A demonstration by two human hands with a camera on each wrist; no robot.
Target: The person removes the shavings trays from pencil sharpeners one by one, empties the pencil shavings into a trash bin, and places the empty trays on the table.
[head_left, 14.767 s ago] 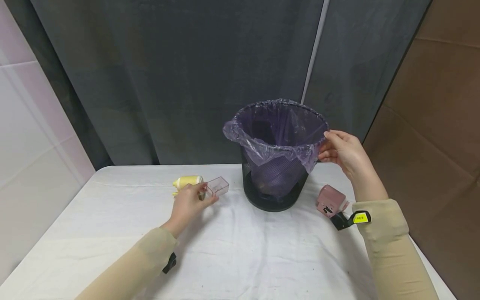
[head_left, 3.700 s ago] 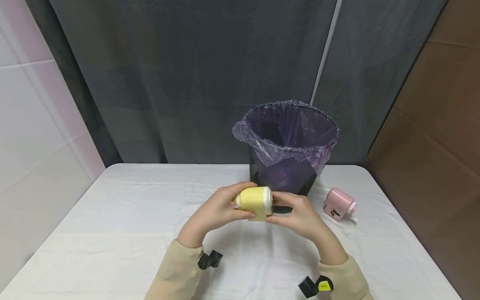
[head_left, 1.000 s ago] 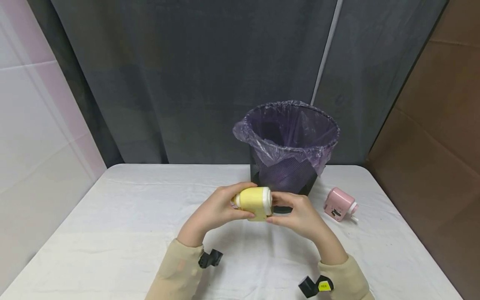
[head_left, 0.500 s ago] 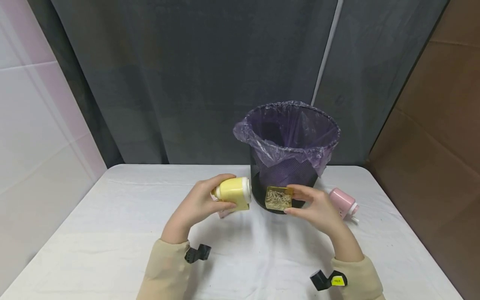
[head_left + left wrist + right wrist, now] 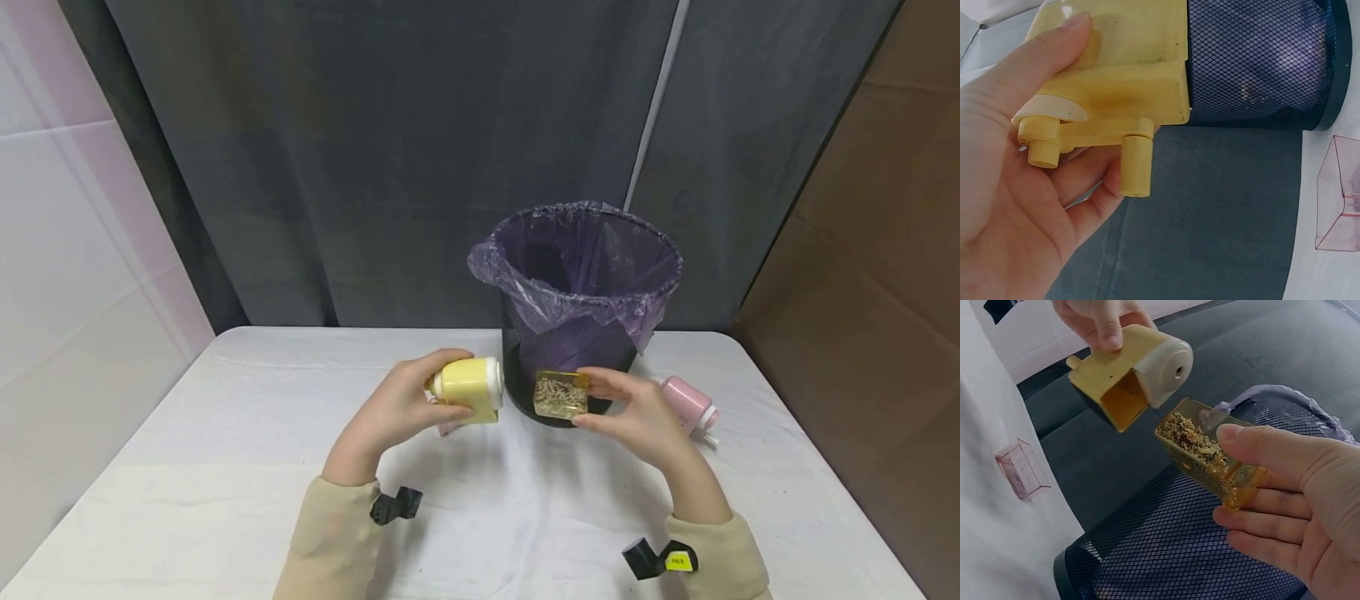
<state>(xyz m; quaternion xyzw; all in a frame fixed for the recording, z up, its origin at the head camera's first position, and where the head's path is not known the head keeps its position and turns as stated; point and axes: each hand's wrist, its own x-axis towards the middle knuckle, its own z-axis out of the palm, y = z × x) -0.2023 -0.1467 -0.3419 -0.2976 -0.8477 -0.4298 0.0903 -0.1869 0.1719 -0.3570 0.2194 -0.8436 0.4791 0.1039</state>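
Note:
My left hand (image 5: 393, 417) grips a yellow hand-crank pencil sharpener (image 5: 467, 387) above the table, thumb on one side and fingers round the other. Its crank (image 5: 1107, 132) shows in the left wrist view, and in the right wrist view its drawer slot gapes open. Between thumb and fingers, my right hand (image 5: 645, 421) pinches the see-through yellow shavings drawer (image 5: 1200, 447), which holds a heap of pencil shavings. A gap separates drawer and sharpener. On the table below lies a clear pink drawer (image 5: 1020, 470), mostly hidden by the left hand in the head view.
Just behind the drawer stands a black mesh waste bin (image 5: 517, 350) with a purple plastic liner (image 5: 600, 312) folded over its rim. A pink pencil sharpener (image 5: 686, 400) lies to its right, partly behind my right hand. White cloth covers the table (image 5: 247, 417).
The clear pink drawer, earlier in my left hand, now lies on the table. Both hands took up the yellow sharpener; its drawer has come out to the right as the hands moved apart.

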